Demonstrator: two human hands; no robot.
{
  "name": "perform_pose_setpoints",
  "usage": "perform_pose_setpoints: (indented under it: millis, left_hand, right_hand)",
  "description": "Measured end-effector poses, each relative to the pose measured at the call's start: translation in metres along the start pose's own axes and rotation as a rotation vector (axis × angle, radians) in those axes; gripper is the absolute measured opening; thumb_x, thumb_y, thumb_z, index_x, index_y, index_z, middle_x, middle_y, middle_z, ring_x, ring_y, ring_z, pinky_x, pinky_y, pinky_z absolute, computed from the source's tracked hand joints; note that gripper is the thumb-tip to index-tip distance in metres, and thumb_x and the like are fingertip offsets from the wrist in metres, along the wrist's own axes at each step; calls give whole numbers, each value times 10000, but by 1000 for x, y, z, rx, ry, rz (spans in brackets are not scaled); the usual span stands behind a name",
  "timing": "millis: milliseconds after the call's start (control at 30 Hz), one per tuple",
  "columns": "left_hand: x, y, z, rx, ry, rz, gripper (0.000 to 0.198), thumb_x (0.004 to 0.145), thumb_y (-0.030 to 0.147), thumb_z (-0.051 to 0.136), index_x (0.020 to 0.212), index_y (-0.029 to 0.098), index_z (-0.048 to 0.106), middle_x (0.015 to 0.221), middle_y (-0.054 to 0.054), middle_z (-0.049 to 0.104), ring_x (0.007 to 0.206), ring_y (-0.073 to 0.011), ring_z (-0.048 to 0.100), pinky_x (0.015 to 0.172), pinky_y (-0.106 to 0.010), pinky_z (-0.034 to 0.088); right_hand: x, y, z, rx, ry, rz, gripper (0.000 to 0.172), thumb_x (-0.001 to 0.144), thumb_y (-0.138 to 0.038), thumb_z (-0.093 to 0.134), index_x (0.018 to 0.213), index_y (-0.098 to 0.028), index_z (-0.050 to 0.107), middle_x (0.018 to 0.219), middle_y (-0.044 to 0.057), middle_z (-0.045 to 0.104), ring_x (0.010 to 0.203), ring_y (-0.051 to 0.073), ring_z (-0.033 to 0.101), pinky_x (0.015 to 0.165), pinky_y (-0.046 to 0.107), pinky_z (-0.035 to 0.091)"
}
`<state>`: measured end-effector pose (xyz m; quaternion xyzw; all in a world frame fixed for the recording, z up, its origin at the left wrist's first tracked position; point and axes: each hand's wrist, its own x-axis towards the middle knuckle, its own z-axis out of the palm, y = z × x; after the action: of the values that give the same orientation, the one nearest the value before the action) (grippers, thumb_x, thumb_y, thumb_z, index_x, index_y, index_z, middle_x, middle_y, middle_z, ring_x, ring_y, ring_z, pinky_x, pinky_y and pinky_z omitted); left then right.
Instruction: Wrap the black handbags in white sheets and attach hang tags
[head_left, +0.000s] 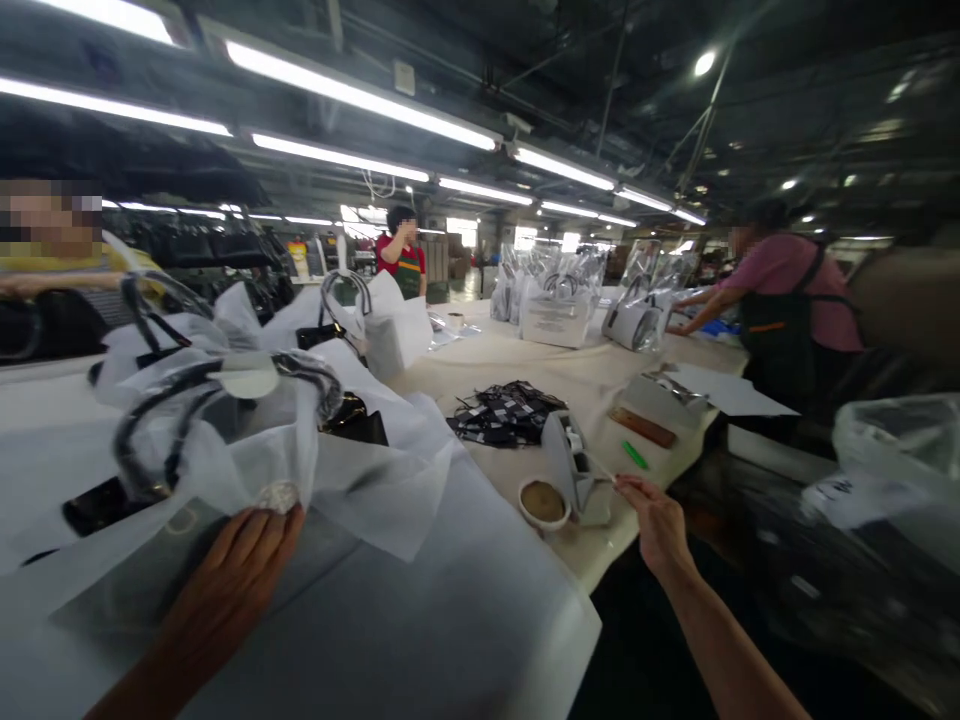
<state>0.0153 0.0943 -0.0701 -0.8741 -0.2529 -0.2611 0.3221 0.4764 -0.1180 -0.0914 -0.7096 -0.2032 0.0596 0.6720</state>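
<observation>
My left hand (pixel 244 555) lies flat, fingers stretched out, on a handbag wrapped in white tissue (pixel 247 440) and clear plastic, with black handles (pixel 150 420) showing. My right hand (pixel 656 520) reaches to a white tape dispenser (pixel 574 465) at the table edge, fingertips pinched on the end of a strip of tape (pixel 604 477). A small round cup (pixel 544 502) stands just left of the dispenser.
A pile of black tags (pixel 506 410), a brown strip (pixel 641 427) and a green pen (pixel 634 455) lie on the cream table (pixel 600 385). More wrapped bags (pixel 559 290) stand farther back. Three other people work around the table. A plastic-covered bin (pixel 892 470) stands at the right.
</observation>
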Motion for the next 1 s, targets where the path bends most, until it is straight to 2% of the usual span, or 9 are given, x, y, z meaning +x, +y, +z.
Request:
perform_pose_setpoints:
  millis: [200, 367, 433, 500, 533, 667, 800, 867, 1000]
  left_hand:
    - [-6, -13, 22, -109, 43, 27, 680, 829, 271, 316, 1464, 204, 80, 982, -60, 699, 982, -300, 590, 1012, -500, 347]
    - [1, 2, -1, 24, -31, -35, 651, 882, 161, 258, 1462, 112, -36, 1083, -148, 656, 1035, -302, 584, 997, -508, 384]
    - [4, 9, -11, 177, -59, 7, 600, 880, 91, 264, 1462, 43, 127, 1091, -171, 647, 1027, -286, 588, 980, -482, 408]
    - [6, 13, -15, 275, -72, 30, 476, 868, 59, 307, 1318, 41, 462, 1071, -157, 653, 1016, -268, 591, 975, -464, 416]
    - [6, 13, -15, 292, -75, 24, 435, 868, 60, 320, 1245, 48, 538, 1071, -152, 651, 1032, -264, 582, 982, -466, 408]
    - [4, 16, -11, 294, -143, -48, 414, 890, 96, 338, 1257, 52, 524, 1149, -155, 613, 1111, -261, 530, 1012, -486, 371]
    - [3, 23, -10, 255, -149, -86, 417, 900, 104, 337, 1281, 29, 487, 1175, -186, 589, 1141, -277, 517, 1010, -502, 365]
    - [2, 26, -9, 235, -129, -99, 408, 908, 110, 333, 1278, 32, 486, 1178, -190, 586, 1157, -283, 512, 1004, -507, 369]
    - [-3, 25, -5, 205, -99, -101, 392, 925, 142, 307, 1240, 48, 521, 1163, -175, 605, 1145, -274, 527, 985, -484, 390]
  right_hand:
    - [-35, 25, -2, -26, -43, 216, 452, 549, -543, 632, 732, -134, 689, 652, 78, 666, 613, 203, 618, 569, 308, 475]
    - [-34, 33, -10, -186, -58, 222, 305, 480, -504, 632, 578, -216, 642, 517, 30, 596, 568, 215, 557, 549, 326, 425]
    - [-35, 28, -19, -309, -60, 208, 230, 469, -469, 621, 523, -246, 613, 532, 50, 607, 620, 265, 565, 566, 357, 413]
    - [-38, 15, -20, -509, -7, 111, 263, 523, -502, 577, 630, -270, 639, 685, 73, 679, 711, 311, 604, 608, 392, 433]
    - [-41, 3, -15, -526, -31, 92, 298, 532, -510, 572, 694, -273, 652, 743, 87, 694, 753, 337, 609, 646, 425, 438]
    - [-97, -73, 35, -329, -249, -54, 377, 564, -546, 620, 816, -275, 686, 789, 79, 698, 792, 308, 624, 722, 425, 474]
    - [-185, -146, 120, 154, -723, -160, 243, 681, -461, 681, 733, -223, 682, 635, 17, 617, 598, 162, 563, 566, 269, 473]
    - [-214, -158, 166, 295, -958, -121, 263, 743, -455, 639, 723, -195, 666, 589, -2, 575, 554, 131, 523, 533, 245, 448]
    - [-229, -140, 246, 390, -1021, 21, 358, 705, -516, 633, 641, -166, 597, 530, -29, 503, 505, 101, 433, 492, 232, 383]
